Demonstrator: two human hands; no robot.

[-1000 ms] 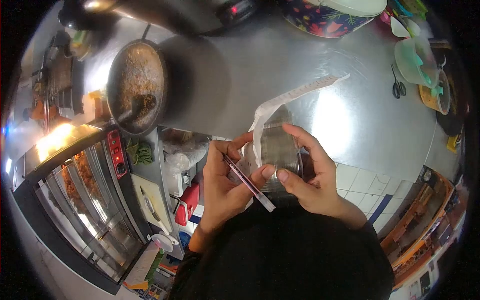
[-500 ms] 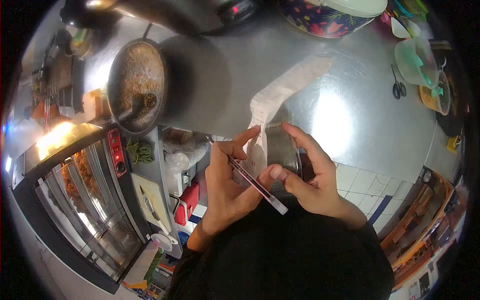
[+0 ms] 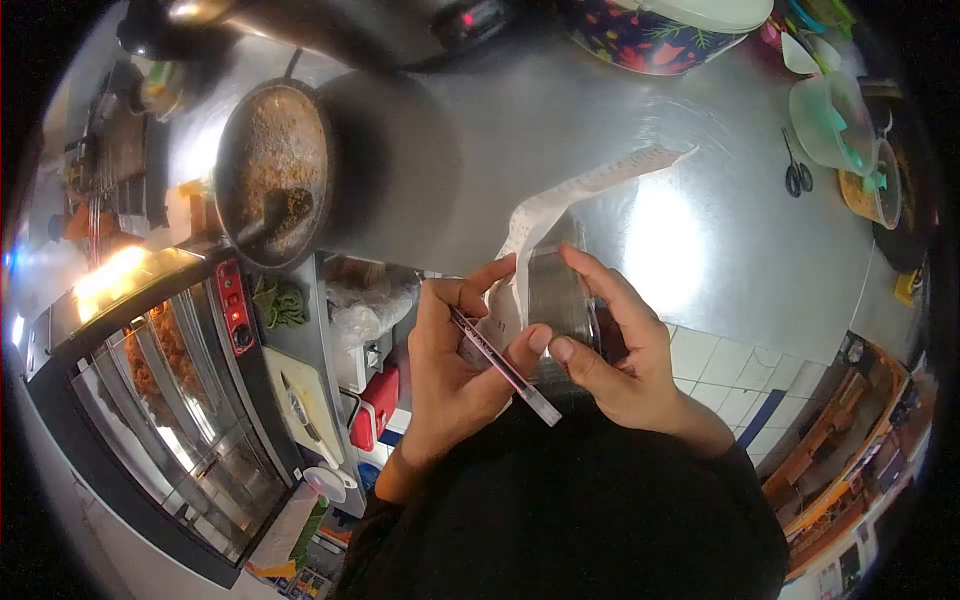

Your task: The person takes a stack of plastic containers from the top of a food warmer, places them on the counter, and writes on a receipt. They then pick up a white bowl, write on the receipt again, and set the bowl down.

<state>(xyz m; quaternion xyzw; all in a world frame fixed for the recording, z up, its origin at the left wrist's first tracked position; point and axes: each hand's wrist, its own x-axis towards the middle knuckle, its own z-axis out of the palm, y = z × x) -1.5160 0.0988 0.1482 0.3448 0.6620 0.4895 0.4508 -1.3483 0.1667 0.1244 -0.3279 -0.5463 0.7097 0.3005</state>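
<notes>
A black pen (image 3: 493, 353) with a clear end lies slanted in my left hand (image 3: 445, 365), passing between the fingers and the thumb. The same hand's fingers press a long strip of printed paper (image 3: 575, 190), like a receipt, whose far end curls up over the metal counter. My right hand (image 3: 640, 365) grips a grey, see-through thing with fine ridges (image 3: 558, 295), resembling a stack of clear lids, between fingers and thumb. The paper's near part lies along the left side of this ridged thing. Both thumbs come close together at its near edge.
A frying pan (image 3: 272, 150) with browned residue is on the left of the metal counter (image 3: 430, 180). Scissors (image 3: 797, 175) and plastic tubs (image 3: 832, 120) are at the right. A flowered pot (image 3: 650, 40) stands at the back. A lit food warmer (image 3: 180, 410) is at the lower left.
The paper's far end has lifted and curled. My left thumb has shifted slightly left, and the pen has moved a little with it. The right hand keeps its grip.
</notes>
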